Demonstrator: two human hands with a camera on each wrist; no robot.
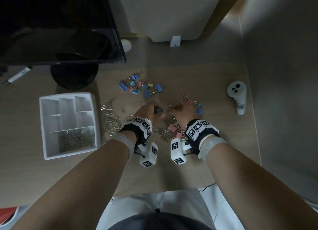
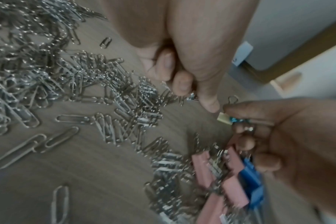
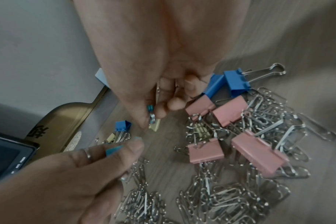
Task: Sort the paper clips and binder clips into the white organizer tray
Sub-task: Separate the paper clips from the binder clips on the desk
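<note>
Wood counter [image 1: 197, 169] carries the tray [image 1: 45, 126]. Right of it, your left grip [image 1: 148, 111] pinches a teal clip [image 3: 113, 150], your right grip [image 1: 180, 109] pinches small clips [image 3: 153, 121] above loose paper clips [image 2: 86, 84].

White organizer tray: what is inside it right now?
The white organizer tray holds silver paper clips in its large near compartment only. The smaller compartments look empty, though their walls hide part of the floors.

Desk Clutter Around the Work Area

A dark monitor [image 1: 56, 23] on a round black stand [image 1: 74, 74] occupies the far left of the wooden desk [image 1: 197, 160]. A marker pen [image 1: 18, 75] lies beside it; a white controller [image 1: 238, 97] rests at right.
</note>
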